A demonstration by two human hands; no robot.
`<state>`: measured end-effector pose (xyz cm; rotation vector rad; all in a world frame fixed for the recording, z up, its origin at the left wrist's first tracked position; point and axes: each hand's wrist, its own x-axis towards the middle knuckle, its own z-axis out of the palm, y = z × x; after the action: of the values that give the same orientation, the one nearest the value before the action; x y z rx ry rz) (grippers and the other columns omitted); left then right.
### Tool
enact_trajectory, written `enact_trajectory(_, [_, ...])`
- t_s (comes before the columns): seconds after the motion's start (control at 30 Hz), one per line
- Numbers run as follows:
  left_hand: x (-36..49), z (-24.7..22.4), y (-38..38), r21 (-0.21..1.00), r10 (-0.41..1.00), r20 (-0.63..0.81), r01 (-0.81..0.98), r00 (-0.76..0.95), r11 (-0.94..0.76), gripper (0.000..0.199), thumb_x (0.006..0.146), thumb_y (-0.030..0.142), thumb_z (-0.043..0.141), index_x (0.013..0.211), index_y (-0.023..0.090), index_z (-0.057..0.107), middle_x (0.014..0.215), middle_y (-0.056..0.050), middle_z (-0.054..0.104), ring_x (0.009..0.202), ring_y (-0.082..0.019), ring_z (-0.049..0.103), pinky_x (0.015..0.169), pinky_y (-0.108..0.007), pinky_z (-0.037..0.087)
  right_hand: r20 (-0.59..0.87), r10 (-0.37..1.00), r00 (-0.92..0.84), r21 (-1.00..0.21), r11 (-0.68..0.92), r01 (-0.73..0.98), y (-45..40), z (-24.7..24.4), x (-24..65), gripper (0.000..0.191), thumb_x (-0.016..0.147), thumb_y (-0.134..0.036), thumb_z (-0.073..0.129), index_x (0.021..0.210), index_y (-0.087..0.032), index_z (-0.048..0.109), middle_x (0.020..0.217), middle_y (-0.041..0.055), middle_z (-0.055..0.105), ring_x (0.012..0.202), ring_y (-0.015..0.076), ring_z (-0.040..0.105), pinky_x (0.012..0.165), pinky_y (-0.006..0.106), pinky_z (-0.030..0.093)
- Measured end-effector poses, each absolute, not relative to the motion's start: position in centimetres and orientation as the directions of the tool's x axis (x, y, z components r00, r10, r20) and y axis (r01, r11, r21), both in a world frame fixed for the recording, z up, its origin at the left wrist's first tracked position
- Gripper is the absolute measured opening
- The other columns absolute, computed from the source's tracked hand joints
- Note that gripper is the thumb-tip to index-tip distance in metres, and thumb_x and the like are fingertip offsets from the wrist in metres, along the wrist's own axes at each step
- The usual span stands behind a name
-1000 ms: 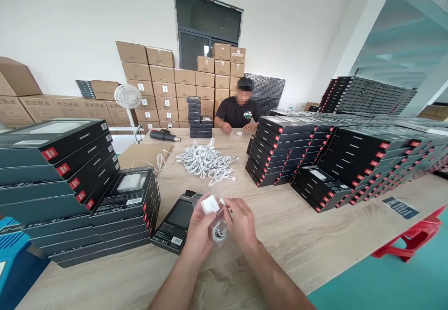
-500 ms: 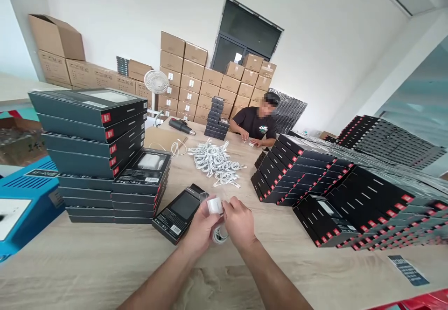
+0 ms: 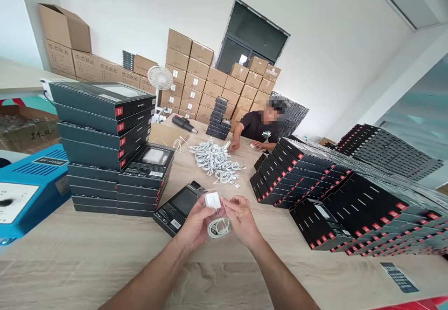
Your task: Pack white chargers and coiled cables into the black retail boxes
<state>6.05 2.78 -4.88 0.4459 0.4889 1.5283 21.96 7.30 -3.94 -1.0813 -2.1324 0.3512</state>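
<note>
Between my two hands is a clear plastic tray (image 3: 224,190) with a white charger block (image 3: 212,201) in its upper part and a coiled white cable (image 3: 219,228) lower down. My left hand (image 3: 194,221) grips the tray's left side, thumb by the charger block. The fingers of my right hand (image 3: 241,217) are closed on the right side, near the block and above the coil. Just left of my hands lies a black retail box (image 3: 177,207) with a dark window, partly covered by my left hand.
Stacked black boxes (image 3: 101,114) stand at left beside a blue machine (image 3: 31,189); more black boxes (image 3: 353,203) fill the right. A pile of white cables (image 3: 213,158) lies ahead. A heat gun (image 3: 184,123) rests farther back. Across the table sits a co-worker (image 3: 261,123).
The tray has turned so the coiled cable shows more fully, and my right hand has shifted slightly down. The co-worker's arm has reached to the cable pile. The view has swung slightly left.
</note>
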Motion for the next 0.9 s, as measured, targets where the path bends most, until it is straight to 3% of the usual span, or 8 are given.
enact_trajectory(0.13, [5.3,-4.8,2.6,0.581,0.999,-0.005,-0.813,0.038,0.034,0.050,0.064,0.010,0.079,0.111,0.021,0.066,0.095,-0.004,0.075,0.087,-0.020,0.071,0.091,-0.036,0.053,0.402,0.838,-0.370,-0.735,0.536,0.415,7.2,-4.1,22.3,0.028,0.096,-0.035,0.056,0.118,-0.036,0.073,0.106,0.0050,0.066,0.105,0.0210,0.060,0.099,0.040,0.047])
enact_trajectory(0.23, [5.2,-4.6,2.4,0.583,0.999,-0.008,-0.812,0.037,0.035,0.053,0.064,0.010,0.079,0.114,0.021,0.066,0.094,-0.004,0.075,0.085,-0.020,0.072,0.088,-0.035,0.054,0.466,0.801,-0.375,-0.710,0.592,0.383,6.8,-4.4,22.1,0.029,0.096,-0.033,0.055,0.120,-0.035,0.072,0.112,0.0062,0.066,0.108,0.0212,0.060,0.099,0.039,0.048])
enact_trajectory(0.37, [5.9,-4.7,2.5,0.565,0.998,-0.057,-0.824,0.014,0.044,0.058,0.062,0.009,0.076,0.117,0.022,0.064,0.090,-0.003,0.076,0.078,-0.020,0.072,0.076,-0.031,0.054,0.592,0.760,-0.269,-0.593,0.637,0.493,6.2,-6.9,20.9,0.037,0.098,-0.025,0.048,0.130,-0.034,0.065,0.110,0.0091,0.064,0.105,0.0211,0.060,0.094,0.038,0.051])
enact_trajectory(0.5, [5.7,-5.0,2.9,0.563,0.993,-0.115,-0.823,0.009,0.072,0.058,0.063,0.007,0.072,0.118,0.022,0.063,0.084,-0.001,0.076,0.072,-0.017,0.071,0.070,-0.028,0.054,0.583,0.798,-0.156,-0.703,0.591,0.397,6.4,-8.7,19.2,0.039,0.099,-0.024,0.043,0.130,-0.027,0.066,0.106,0.0106,0.067,0.098,0.0192,0.065,0.090,0.034,0.055])
enact_trajectory(0.67, [4.4,-4.3,3.0,0.585,0.988,-0.151,-0.802,0.035,0.118,0.049,0.066,0.010,0.071,0.113,0.022,0.064,0.093,-0.003,0.077,0.085,-0.021,0.073,0.078,-0.033,0.056,0.393,0.847,-0.358,-0.851,0.483,0.207,7.2,-5.9,19.9,0.035,0.097,-0.028,0.049,0.126,-0.027,0.069,0.113,0.0057,0.074,0.102,0.0184,0.068,0.091,0.033,0.056])
enact_trajectory(0.9, [5.0,-3.8,2.9,0.616,0.971,-0.203,-0.755,0.125,0.225,0.048,0.067,0.009,0.068,0.113,0.021,0.063,0.091,-0.007,0.076,0.081,-0.025,0.073,0.071,-0.038,0.057,0.361,0.816,-0.451,-0.779,0.530,0.335,7.3,-5.0,22.2,0.042,0.094,-0.023,0.050,0.133,-0.026,0.064,0.119,0.0066,0.073,0.101,0.0183,0.070,0.088,0.032,0.056])
